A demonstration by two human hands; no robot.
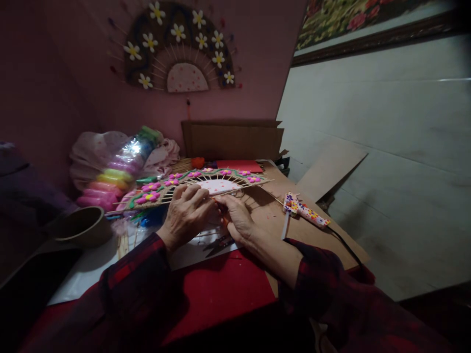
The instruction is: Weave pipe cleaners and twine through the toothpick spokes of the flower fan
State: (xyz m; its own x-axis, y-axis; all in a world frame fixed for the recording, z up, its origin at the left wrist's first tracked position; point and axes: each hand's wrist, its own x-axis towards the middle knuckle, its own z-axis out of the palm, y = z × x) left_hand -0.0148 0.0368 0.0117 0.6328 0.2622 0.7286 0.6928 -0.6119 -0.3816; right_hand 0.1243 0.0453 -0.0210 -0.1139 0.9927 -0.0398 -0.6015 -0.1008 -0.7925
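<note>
A fan-shaped wall piece (162, 197) of sticks and brown twine, with pink clay flowers and a green wavy line, stands tilted in front of me. Its dotted white half-circle centre (221, 186) shows behind my fingers. My left hand (188, 213) is closed at the fan's straight lower edge, its fingertips hidden. Just right of it, my right hand (237, 219) pinches a thin orange-red piece (222, 215), perhaps cord. The two hands nearly meet. Dark scissor blades (219, 246) lie on white paper below them.
A flower-patterned glue gun (307, 212) lies on brown board (338, 245) at right, its cable trailing off. Left are a brown pot (86, 225) and bagged coloured clay tubs (114, 176). Cardboard (231, 139) leans behind. Another flowered fan (140, 63) hangs on the wall.
</note>
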